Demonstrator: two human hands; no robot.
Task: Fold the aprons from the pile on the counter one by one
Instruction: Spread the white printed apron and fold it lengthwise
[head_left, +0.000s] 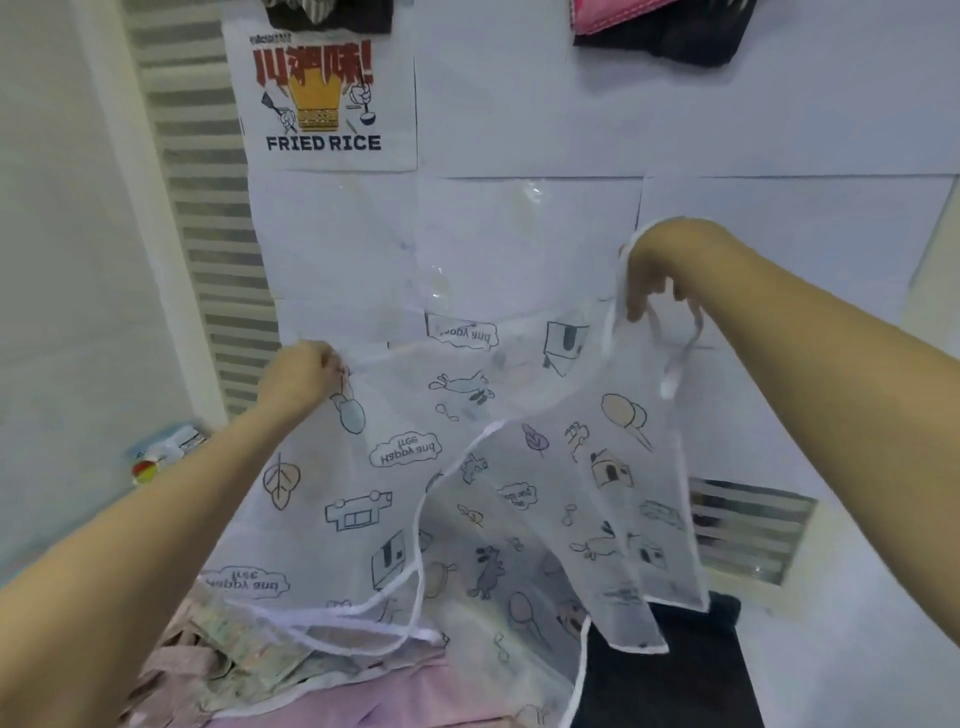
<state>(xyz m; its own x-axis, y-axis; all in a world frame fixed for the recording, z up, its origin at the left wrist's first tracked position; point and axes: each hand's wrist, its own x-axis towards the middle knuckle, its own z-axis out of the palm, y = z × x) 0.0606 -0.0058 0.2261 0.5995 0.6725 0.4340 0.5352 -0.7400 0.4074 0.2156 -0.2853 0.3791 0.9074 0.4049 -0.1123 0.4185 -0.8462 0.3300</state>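
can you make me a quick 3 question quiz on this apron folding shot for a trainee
1. True or false: both hands grip the apron.
2. Which hand is higher? A) left hand B) right hand
3. What English words are on the poster?

Key: 1 true. 2 B. 3 Fried rice.

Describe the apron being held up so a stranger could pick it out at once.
In front of the white wall with the Fried Rice poster, both hands hold one apron spread above the pile. The left hand pinches one top corner, the right hand the other. Unlike the pink and black fabrics below, it is see-through white with cartoon doodles.
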